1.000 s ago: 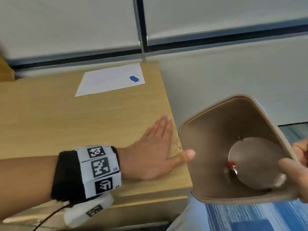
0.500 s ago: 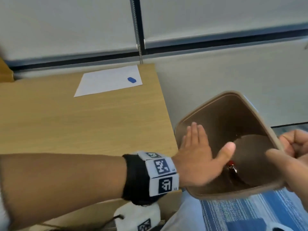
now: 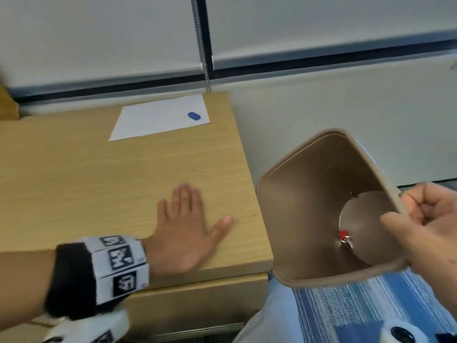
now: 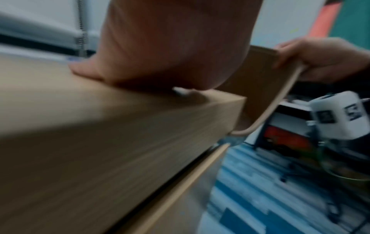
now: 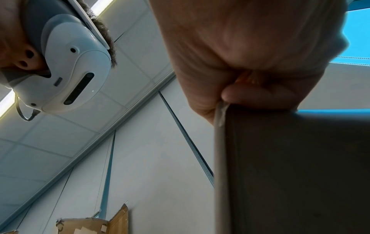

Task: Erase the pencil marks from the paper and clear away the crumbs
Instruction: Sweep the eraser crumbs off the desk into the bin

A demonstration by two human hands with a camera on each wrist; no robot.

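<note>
I saw the left hand (image 3: 184,231) lying flat on the light wooden desk (image 3: 99,184), fingers straight and slightly spread, near the desk's right edge. The right hand (image 3: 430,226) clamped thumb and curled fingers on the rim of the tan square plastic bin (image 3: 304,199), tilted just off that edge. The white sheet of paper (image 3: 153,121) lay at the desk's far end, looking clean, the small blue eraser (image 3: 194,116) resting on it.
</note>
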